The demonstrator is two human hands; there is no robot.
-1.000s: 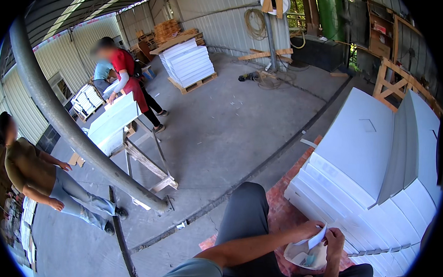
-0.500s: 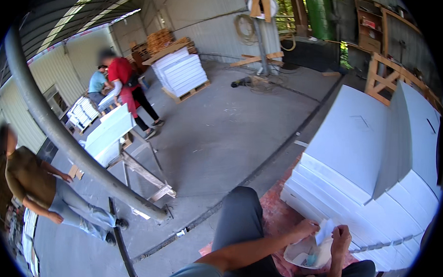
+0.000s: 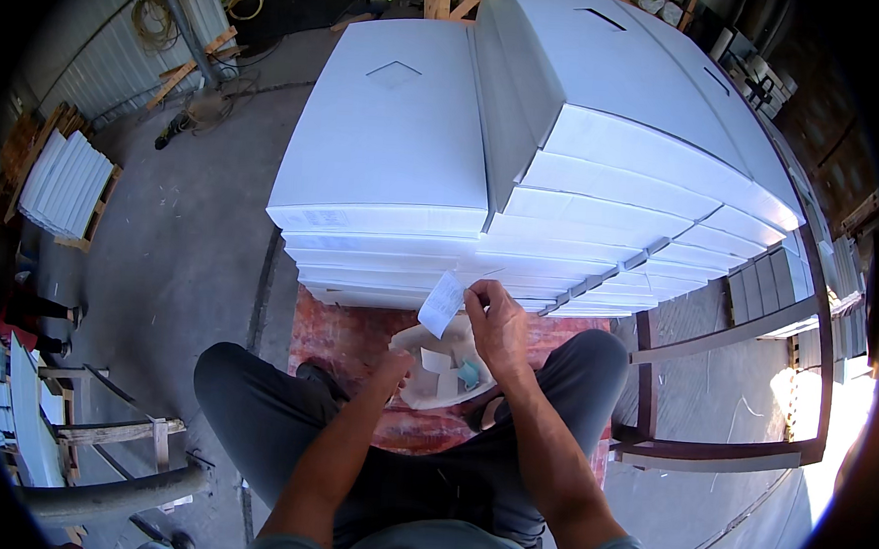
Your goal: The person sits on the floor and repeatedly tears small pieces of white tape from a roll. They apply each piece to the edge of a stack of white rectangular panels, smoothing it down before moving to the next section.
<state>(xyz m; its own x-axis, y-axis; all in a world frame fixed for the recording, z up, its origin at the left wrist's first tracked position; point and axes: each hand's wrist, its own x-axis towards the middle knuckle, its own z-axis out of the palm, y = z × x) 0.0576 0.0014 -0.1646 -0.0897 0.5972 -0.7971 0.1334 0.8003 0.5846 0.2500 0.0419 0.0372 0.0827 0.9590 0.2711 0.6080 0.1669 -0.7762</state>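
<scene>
Swung the view round since half a second ago, away from the open floor and onto the tall stack of white boxes (image 3: 398,123), now straight beyond the tub (image 3: 437,404). Drew the left hand (image 3: 392,371) off the white slip (image 3: 443,305), earlier between both hands, down to the left side of the tub. Pinching the slip in the right hand (image 3: 496,327) alone, thumb against fingertips at its right edge, tilted over the far side of the tub and showing faint lines of print. Curling the left fingers beside the tub's left rim; cannot tell about any grip within them or any contact with the rim. Seeing pale flat pieces (image 3: 435,361) and a teal item (image 3: 470,376), too small to identify, inside the tub. Have the tub on a reddish surface (image 3: 352,325), between the left knee (image 3: 231,373) and the right knee (image 3: 594,367). Noting also a dark brown frame (image 3: 648,380) right of the tub, and a smaller white stack (image 3: 67,180) on a pallet, well off to its left
</scene>
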